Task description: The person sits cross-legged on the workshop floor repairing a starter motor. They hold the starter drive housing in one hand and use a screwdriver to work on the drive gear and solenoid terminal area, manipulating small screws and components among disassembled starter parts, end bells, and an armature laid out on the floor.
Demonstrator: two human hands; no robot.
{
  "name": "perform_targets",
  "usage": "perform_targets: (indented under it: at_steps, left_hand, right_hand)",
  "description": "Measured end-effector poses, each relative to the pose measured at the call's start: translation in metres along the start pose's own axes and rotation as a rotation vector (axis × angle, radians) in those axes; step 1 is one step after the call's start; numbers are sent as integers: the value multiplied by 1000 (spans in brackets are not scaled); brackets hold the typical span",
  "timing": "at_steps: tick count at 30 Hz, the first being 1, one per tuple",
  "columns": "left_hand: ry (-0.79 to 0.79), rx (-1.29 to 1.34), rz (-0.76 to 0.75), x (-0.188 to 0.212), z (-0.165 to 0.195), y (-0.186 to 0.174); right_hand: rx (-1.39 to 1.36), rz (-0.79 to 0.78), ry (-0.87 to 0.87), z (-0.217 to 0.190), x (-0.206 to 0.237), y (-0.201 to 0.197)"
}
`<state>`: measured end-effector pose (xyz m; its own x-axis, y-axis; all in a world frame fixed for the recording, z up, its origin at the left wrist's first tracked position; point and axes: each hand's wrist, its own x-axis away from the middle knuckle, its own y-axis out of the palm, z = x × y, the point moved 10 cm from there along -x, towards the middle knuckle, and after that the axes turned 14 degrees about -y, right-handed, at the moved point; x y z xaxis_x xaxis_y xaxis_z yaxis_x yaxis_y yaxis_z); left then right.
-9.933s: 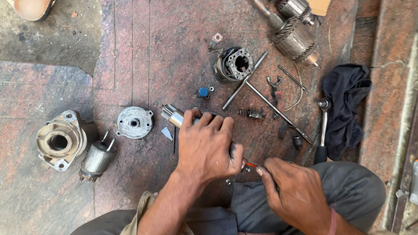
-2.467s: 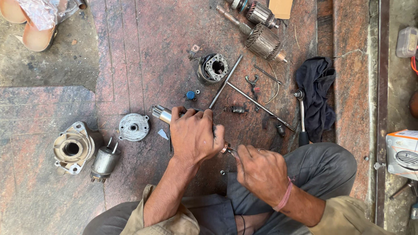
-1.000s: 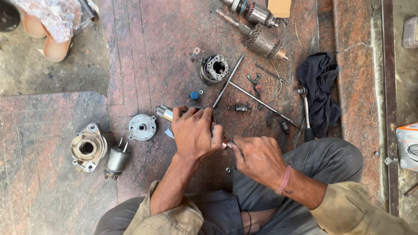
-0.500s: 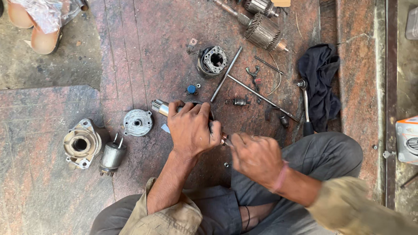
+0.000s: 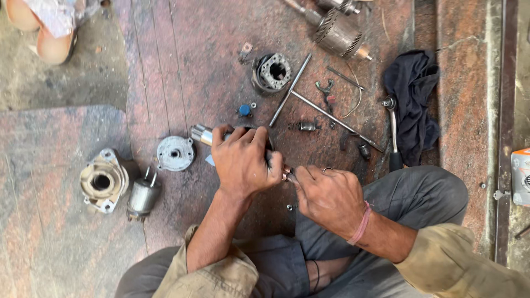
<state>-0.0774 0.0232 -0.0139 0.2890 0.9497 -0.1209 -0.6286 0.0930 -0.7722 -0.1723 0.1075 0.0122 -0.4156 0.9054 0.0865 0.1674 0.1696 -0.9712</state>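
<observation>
My left hand point(image 5: 243, 160) is wrapped over a cylindrical metal motor part point(image 5: 202, 134) lying on the stone floor; only its shiny left end shows past my fingers. My right hand point(image 5: 326, 194) is closed on a small thin tool at the part's right end, next to my left thumb; the tool tip point(image 5: 288, 175) is barely visible. Both hands touch at the part. What the tool is exactly I cannot tell.
On the floor lie a round end cover point(image 5: 174, 153), a housing with solenoid point(image 5: 113, 185), a stator ring point(image 5: 271, 73), two long bolts point(image 5: 309, 99), an armature point(image 5: 337, 33), a ratchet wrench point(image 5: 393, 132) and a dark rag point(image 5: 413, 99). A small blue cap point(image 5: 244, 110) sits nearby.
The camera view has shifted slightly. My hands stay on the motor part, with the right hand working small movements at its end.
</observation>
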Motion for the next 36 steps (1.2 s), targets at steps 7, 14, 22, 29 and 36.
perform_targets:
  at_steps: [7,14,22,29,36]
  left_hand:
    - [-9,2,37,3,-2,-6]
    - [10,13,29,3,-4,-6]
    - [57,87,45,2,-9,-8]
    - [81,123,43,-4,-21,-7]
    - [53,123,5,-10,-34,6]
  right_hand:
    - [-37,-62,8,2,-1,4]
    - [-83,21,-14,0,0,-13]
    - [-191,-101,140,20,-1,-7]
    - [-264,-66,155,23,-13,7]
    - [-258,-116,167,28,-27,24]
